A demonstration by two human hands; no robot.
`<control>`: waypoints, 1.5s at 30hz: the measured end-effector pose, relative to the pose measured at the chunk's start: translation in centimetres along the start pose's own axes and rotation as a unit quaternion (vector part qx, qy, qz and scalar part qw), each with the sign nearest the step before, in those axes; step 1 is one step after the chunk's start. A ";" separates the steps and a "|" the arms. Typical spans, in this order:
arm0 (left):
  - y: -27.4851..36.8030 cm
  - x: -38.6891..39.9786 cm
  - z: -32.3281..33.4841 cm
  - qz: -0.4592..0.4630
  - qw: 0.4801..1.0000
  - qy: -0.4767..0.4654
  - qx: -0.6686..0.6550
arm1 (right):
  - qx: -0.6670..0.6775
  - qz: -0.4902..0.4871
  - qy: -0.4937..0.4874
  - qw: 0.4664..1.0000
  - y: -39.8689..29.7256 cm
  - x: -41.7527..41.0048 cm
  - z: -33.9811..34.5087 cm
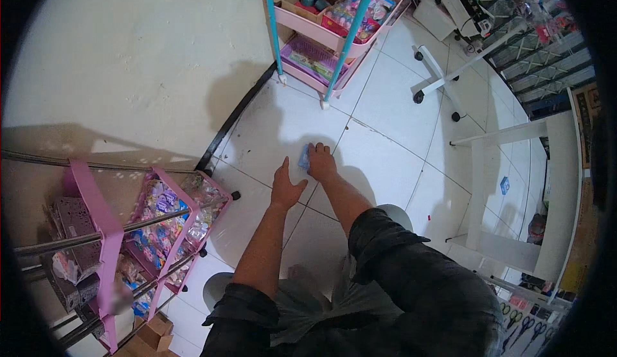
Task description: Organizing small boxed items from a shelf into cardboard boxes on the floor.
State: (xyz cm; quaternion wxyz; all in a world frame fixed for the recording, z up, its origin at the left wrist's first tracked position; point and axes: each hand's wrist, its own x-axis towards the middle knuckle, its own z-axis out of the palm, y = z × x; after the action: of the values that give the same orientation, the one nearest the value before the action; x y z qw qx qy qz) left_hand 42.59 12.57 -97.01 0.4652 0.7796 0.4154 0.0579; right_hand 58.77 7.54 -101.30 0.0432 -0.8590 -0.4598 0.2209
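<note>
My right hand (322, 162) reaches down to the white tiled floor (385, 140), its fingers curled over the right side of a small blue packet (303, 157). Part of the packet is hidden under the fingers, and whether the hand grips it or only touches it cannot be told. To the left and a little nearer to me, my left hand (288, 184) hangs over the floor with thumb and forefinger spread apart and nothing between them.
A pink trolley (311, 27) with turquoise posts stands ahead by the wall (159, 58). Another pink trolley (178, 198), holding colourful packets, is at the left. A white wheeled stand base (436, 80) is ahead right. Another blue packet (504, 185) lies by a white table frame (477, 193).
</note>
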 end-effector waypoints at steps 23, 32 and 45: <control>52.6 -12.9 -14.9 0.263 0.956 -0.113 0.063 | 0.246 0.141 0.306 0.909 3.1 -34.5 -53.4; 77.0 -21.0 -9.8 0.429 0.872 -0.225 0.060 | 0.186 0.300 0.456 0.817 10.5 -53.3 -68.9; 96.1 -27.2 6.9 0.626 0.692 -0.359 0.003 | 0.139 0.513 0.527 0.663 23.9 -66.2 -76.4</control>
State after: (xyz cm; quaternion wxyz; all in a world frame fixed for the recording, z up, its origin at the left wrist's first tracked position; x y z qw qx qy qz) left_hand 85.33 -32.52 -18.54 0.4326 0.8218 -0.3673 0.0501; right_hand 77.40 -49.90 -16.78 0.2774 -0.9157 0.1897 -0.2202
